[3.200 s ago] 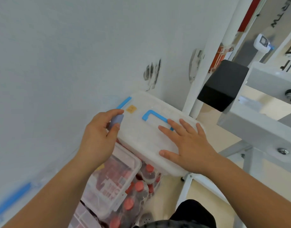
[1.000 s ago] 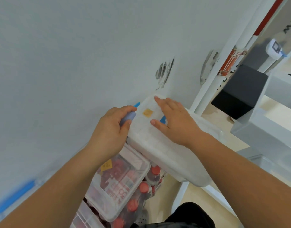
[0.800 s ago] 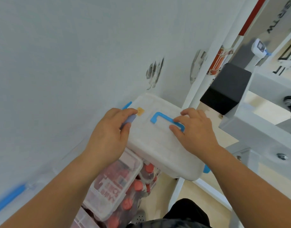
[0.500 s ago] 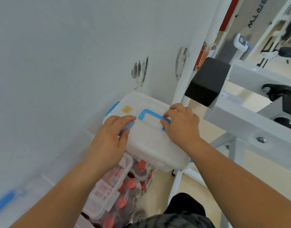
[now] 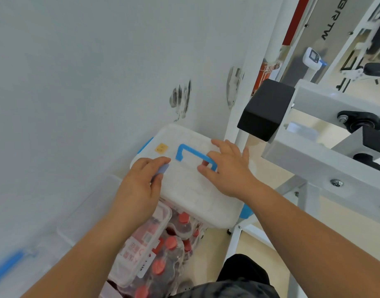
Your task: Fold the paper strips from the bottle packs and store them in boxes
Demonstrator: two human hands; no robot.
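a frosted plastic box [image 5: 191, 190] is held. its blue clip [image 5: 162, 169] is pinched by the left hand [image 5: 139, 190], its blue handle [image 5: 184, 150] by the right hand [image 5: 230, 173].

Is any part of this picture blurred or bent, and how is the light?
Head view: the left hand, pinching a small blue piece, the right hand on the blue handle and the box lid are sharp; the blue strip at lower left is smeared. Head view: light soft, no glare; the wide lens tilts the white post.

One left hand [image 5: 139, 190], one right hand [image 5: 227, 172], one white box [image 5: 184, 189], one clear box [image 5: 163, 214], about six red caps [image 5: 170, 241].
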